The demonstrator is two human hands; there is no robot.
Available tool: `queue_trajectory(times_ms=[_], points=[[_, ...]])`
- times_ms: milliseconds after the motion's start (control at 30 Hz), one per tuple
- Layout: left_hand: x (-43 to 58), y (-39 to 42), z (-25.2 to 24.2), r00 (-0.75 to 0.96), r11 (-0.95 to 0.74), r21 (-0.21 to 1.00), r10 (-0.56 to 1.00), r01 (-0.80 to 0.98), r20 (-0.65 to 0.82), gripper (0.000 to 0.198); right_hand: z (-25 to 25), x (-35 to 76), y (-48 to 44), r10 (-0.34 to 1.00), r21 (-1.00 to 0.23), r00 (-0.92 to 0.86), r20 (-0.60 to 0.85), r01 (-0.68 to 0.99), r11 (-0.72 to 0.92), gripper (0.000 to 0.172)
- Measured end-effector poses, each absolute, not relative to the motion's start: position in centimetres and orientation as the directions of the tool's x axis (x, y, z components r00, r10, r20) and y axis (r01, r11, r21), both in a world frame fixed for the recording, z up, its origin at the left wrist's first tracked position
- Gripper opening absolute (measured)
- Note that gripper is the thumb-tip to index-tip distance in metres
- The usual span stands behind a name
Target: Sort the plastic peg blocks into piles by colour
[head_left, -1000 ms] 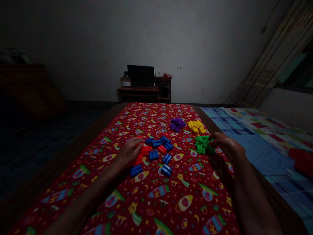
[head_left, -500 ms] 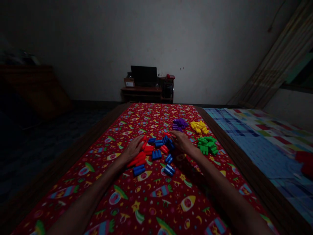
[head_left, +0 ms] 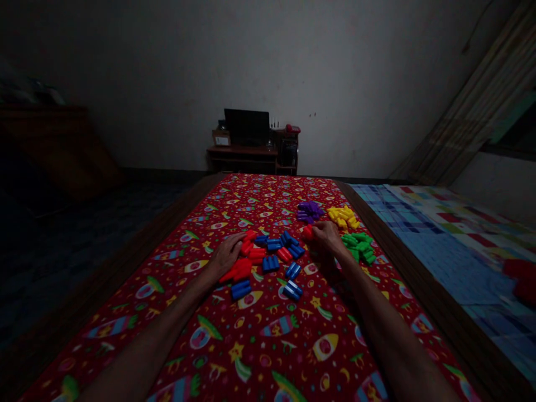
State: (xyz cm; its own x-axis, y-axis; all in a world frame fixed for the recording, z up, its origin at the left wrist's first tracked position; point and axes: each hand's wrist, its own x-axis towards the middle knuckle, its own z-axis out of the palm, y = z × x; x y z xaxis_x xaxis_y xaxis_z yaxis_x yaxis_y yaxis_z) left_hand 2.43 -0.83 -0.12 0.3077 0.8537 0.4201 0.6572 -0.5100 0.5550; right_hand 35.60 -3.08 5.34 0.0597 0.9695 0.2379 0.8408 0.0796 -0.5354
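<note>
My right hand [head_left: 329, 235] pinches a red plastic building block [head_left: 308, 232] just in front of the purple pile. On the left, my left hand [head_left: 227, 255] rests with fingers stretched out against the edge of a cluster of red blocks [head_left: 239, 271]; it grips none that I can see. Several blue blocks [head_left: 271, 263] lie scattered between the two hands, with one more red piece [head_left: 285, 254] among them. A blue block [head_left: 240, 290] sits below the red cluster, nearest to me on the left.
Sorted piles of purple blocks [head_left: 310, 211], yellow blocks [head_left: 343, 216] and green blocks [head_left: 359, 246] lie on the right of the red rocket-patterned cloth [head_left: 268, 346]. A desk with a monitor [head_left: 247, 127] stands by the far wall. A checked bedspread [head_left: 435, 262] is at right.
My right hand has moved right, away from the blue blocks, carrying a red block with it. My left hand stays by the red cluster.
</note>
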Motion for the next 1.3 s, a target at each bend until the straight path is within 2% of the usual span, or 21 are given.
queue_trajectory(times_ms=[100, 167, 200, 267, 367, 433, 567, 700, 800, 867, 1000, 1167, 1300], points=[[2.4, -0.9, 0.0, 0.309, -0.514, 0.552, 0.851, 0.656, 0.425, 0.05, 6.1, 36.5, -3.4, 0.98, -0.346, 0.103, 0.171, 0.937, -0.039, 0.025], [2.4, -0.8, 0.0, 0.308, -0.521, 0.548, 0.846, 0.654, 0.435, 0.048, 6.7, 36.2, -3.6, 0.969, -0.254, 0.131, 0.21, 0.964, -0.075, 0.025], [2.4, -0.8, -0.1, 0.307, -0.524, 0.546, 0.843, 0.654, 0.441, 0.047, 7.0, 35.8, -3.6, 0.963, -0.244, 0.122, 0.24, 0.968, -0.062, 0.026], [2.3, -0.7, -0.2, 0.303, -0.527, 0.545, 0.84, 0.653, 0.45, 0.046, 7.3, 34.7, -3.7, 0.959, -0.284, 0.032, 0.282, 0.957, 0.051, 0.029], [2.4, -0.7, -0.2, 0.301, -0.528, 0.549, 0.84, 0.648, 0.452, 0.046, 6.6, 32.4, -4.0, 0.929, -0.379, -0.188, 0.318, 0.873, 0.306, 0.031], [2.5, -0.8, -0.1, 0.299, -0.525, 0.554, 0.842, 0.646, 0.449, 0.047, 5.5, 30.4, -4.6, 0.897, -0.395, -0.311, 0.315, 0.816, 0.422, 0.039], [2.7, -1.2, 0.2, 0.306, -0.513, 0.567, 0.852, 0.644, 0.424, 0.047, 3.9, 26.5, -6.3, 0.84, -0.34, -0.441, 0.315, 0.774, 0.534, 0.057], [2.6, -0.9, 0.1, 0.338, -0.513, 0.571, 0.857, 0.641, 0.39, 0.052, 4.5, 24.8, -7.3, 0.785, -0.341, -0.527, 0.326, 0.709, 0.618, 0.054], [2.5, 0.1, -0.1, 0.349, -0.502, 0.567, 0.864, 0.653, 0.363, 0.055, 5.3, 25.1, -7.2, 0.782, -0.377, -0.541, 0.31, 0.685, 0.623, 0.047], [2.6, 0.8, -0.1, 0.332, -0.477, 0.579, 0.878, 0.662, 0.343, 0.055, 5.5, 25.6, -6.8, 0.82, -0.419, -0.499, 0.28, 0.705, 0.572, 0.042], [3.3, 1.2, 0.5, 0.302, -0.427, 0.685, 0.904, 0.59, 0.303, 0.048, 5.5, 26.5, -6.0, 0.893, -0.508, -0.388, 0.228, 0.735, 0.449, 0.035], [4.2, 0.3, 1.7, 0.221, -0.38, 0.776, 0.925, 0.503, 0.309, 0.037, 5.3, 27.4, -5.2, 0.913, -0.616, -0.283, 0.295, 0.674, 0.407, 0.037], [5.3, -0.9, 3.1, 0.224, -0.39, 0.776, 0.921, 0.495, 0.32, 0.029, 4.7, 27.3, -4.9, 0.877, -0.61, -0.326, 0.352, 0.631, 0.479, 0.043]])
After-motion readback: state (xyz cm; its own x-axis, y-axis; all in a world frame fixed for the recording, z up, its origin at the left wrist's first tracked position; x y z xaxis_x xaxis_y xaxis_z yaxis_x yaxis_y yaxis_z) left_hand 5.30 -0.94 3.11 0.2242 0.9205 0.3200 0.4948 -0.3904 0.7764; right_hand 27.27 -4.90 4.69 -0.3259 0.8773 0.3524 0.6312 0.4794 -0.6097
